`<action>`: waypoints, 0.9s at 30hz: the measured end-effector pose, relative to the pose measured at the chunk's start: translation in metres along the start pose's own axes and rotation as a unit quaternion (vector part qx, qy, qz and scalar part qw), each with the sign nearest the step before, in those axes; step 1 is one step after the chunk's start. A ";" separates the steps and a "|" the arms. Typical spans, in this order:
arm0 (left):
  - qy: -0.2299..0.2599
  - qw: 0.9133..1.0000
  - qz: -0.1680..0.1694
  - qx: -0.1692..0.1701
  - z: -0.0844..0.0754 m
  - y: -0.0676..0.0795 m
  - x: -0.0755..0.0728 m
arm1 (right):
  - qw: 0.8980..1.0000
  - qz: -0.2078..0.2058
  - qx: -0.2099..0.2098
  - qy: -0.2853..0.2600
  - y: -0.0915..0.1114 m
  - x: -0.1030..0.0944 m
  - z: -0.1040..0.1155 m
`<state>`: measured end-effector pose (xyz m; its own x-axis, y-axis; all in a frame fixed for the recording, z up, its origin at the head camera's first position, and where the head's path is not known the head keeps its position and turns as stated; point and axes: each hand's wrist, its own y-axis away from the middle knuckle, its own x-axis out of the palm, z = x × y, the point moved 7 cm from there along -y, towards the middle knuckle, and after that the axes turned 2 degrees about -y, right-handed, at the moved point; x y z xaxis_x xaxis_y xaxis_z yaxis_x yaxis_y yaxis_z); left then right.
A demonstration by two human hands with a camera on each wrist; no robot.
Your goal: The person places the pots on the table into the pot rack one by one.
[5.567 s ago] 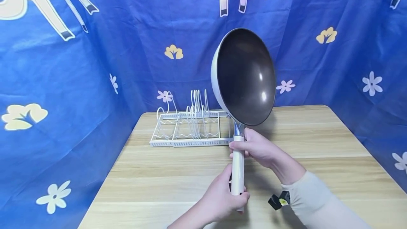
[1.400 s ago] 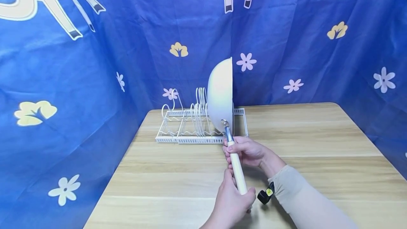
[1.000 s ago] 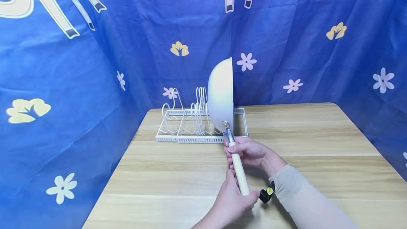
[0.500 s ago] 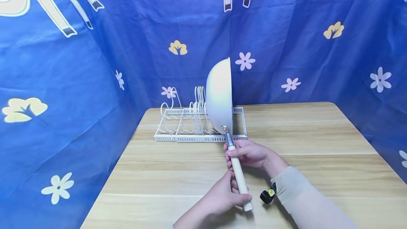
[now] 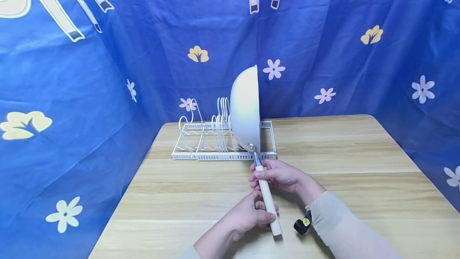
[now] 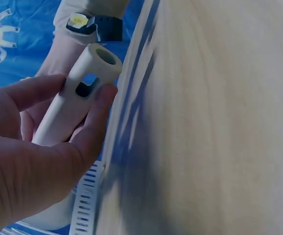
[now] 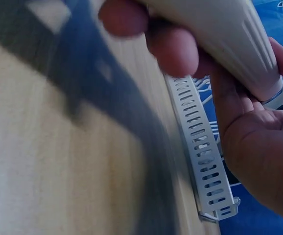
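Observation:
A wok (image 5: 246, 111), white outside, stands on its side with its bowl at the right part of a white wire rack (image 5: 219, 156); its dark inside faces right, out of sight. Its pale handle (image 5: 267, 199) slants down toward me from a metal neck. My right hand (image 5: 280, 176) grips the handle close to that neck. Lower down, my left hand (image 5: 248, 213) has thumb and fingers around the handle near its end. The left wrist view shows the handle's hollow end (image 6: 105, 56) and side slot between the fingers.
White wire dividers (image 5: 221, 127) and a taller curved one (image 5: 190, 111) rise from the rack left of the wok. The wooden table (image 5: 345, 163) lies around it. A blue patterned cloth (image 5: 305, 51) hangs behind and at the sides. A black device sits on the right wrist.
Earlier the wok was held up with its dark inside facing me; it has since turned sideways and lowered to the rack. Lately the left hand has shifted slightly on the handle, baring its end.

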<state>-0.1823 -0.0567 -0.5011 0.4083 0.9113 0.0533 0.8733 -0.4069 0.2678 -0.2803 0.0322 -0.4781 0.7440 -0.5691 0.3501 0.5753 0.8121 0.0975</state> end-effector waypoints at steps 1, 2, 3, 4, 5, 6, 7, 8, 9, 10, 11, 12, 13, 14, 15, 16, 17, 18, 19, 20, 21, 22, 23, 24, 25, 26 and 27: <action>0.009 1.000 0.000 -0.003 0.002 -0.001 -0.001 | 1.000 -0.005 0.001 0.001 0.000 -0.001 -0.001; 0.017 1.000 0.000 -0.006 0.003 -0.002 -0.001 | 1.000 -0.010 0.002 0.001 0.000 -0.002 -0.002; 0.019 1.000 -0.001 -0.006 0.004 -0.002 -0.001 | 1.000 -0.016 0.003 0.001 0.000 -0.003 -0.003; 0.020 1.000 -0.002 -0.007 0.005 -0.003 -0.002 | 1.000 -0.022 0.004 0.000 0.000 -0.004 -0.004; 0.020 1.000 -0.004 -0.007 0.006 -0.004 -0.002 | 1.000 -0.028 0.005 -0.001 0.000 -0.005 -0.005; 0.020 1.000 -0.007 -0.006 0.007 -0.005 -0.002 | 0.999 -0.032 0.005 -0.002 0.000 -0.006 -0.006; 0.021 1.000 -0.009 -0.005 0.008 -0.006 -0.002 | 0.999 -0.037 0.006 -0.002 0.000 -0.007 -0.007; 0.020 1.000 -0.010 -0.003 0.008 -0.006 -0.002 | 0.999 -0.041 0.006 -0.001 0.000 -0.008 -0.008; 0.019 1.000 -0.010 -0.002 0.009 -0.007 -0.003 | 0.999 -0.045 0.006 0.001 0.000 -0.009 -0.010; 0.018 1.000 -0.011 -0.001 0.010 -0.007 -0.003 | 0.999 -0.049 0.006 0.002 0.000 -0.010 -0.011; 0.018 1.000 -0.012 -0.001 0.010 -0.008 -0.003 | 0.999 -0.052 0.006 0.005 0.000 -0.011 -0.012; 0.017 1.000 -0.012 -0.001 0.010 -0.008 -0.003 | 0.998 -0.055 0.007 0.007 0.000 -0.012 -0.012; 0.017 1.000 -0.011 -0.001 0.011 -0.008 -0.004 | 0.998 -0.058 0.007 0.011 0.000 -0.013 -0.013; 0.016 1.000 -0.010 0.000 0.011 -0.008 -0.004 | 0.998 -0.062 0.007 0.014 0.000 -0.014 -0.013; 0.015 1.000 -0.009 0.000 0.010 -0.008 -0.004 | 0.998 -0.066 0.008 0.016 0.001 -0.015 -0.014; 0.015 1.000 -0.008 0.000 0.010 -0.008 -0.004 | 0.997 -0.069 0.008 0.018 0.001 -0.016 -0.014; 0.012 1.000 -0.007 0.001 0.009 -0.008 -0.004 | 0.997 -0.073 0.009 0.022 0.001 -0.016 -0.014; 0.007 1.000 -0.007 0.002 0.009 -0.007 -0.005 | 0.997 -0.077 0.010 0.027 0.002 -0.016 -0.014; -0.001 1.000 -0.007 0.003 0.008 -0.007 -0.005 | 0.996 -0.083 0.009 0.034 0.002 -0.016 -0.013; -0.018 1.000 -0.011 0.005 0.007 -0.006 -0.006 | 0.995 -0.090 0.009 0.047 0.003 -0.016 -0.012; -0.036 0.999 -0.015 0.008 0.006 -0.005 -0.006 | 0.993 -0.100 0.009 0.065 0.004 -0.015 -0.011; -0.058 0.998 -0.020 0.010 0.004 -0.004 -0.007 | 0.990 -0.111 0.008 0.090 0.006 -0.015 -0.010; -0.084 0.996 -0.027 0.013 0.002 -0.003 -0.008 | 0.985 -0.123 0.005 0.121 0.008 -0.013 -0.008; -0.111 0.993 -0.033 0.016 0.000 -0.001 -0.009 | 0.979 -0.135 0.002 0.153 0.010 -0.012 -0.005; -0.138 0.990 -0.038 0.020 -0.003 0.001 -0.010 | 0.970 -0.148 -0.001 0.193 0.012 -0.011 -0.003; -0.170 0.984 -0.044 0.024 -0.007 0.003 -0.011 | 0.959 -0.161 -0.004 0.235 0.015 -0.009 0.001; -0.198 0.979 -0.046 0.028 -0.010 0.005 -0.013 | 0.948 -0.171 -0.005 0.269 0.018 -0.008 0.003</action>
<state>-0.1858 -0.0696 -0.4906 0.3879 0.8532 -0.3486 0.9202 -0.3369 0.1993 -0.2770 0.0516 -0.4759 0.5771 -0.7845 -0.2269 0.8155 0.5682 0.1095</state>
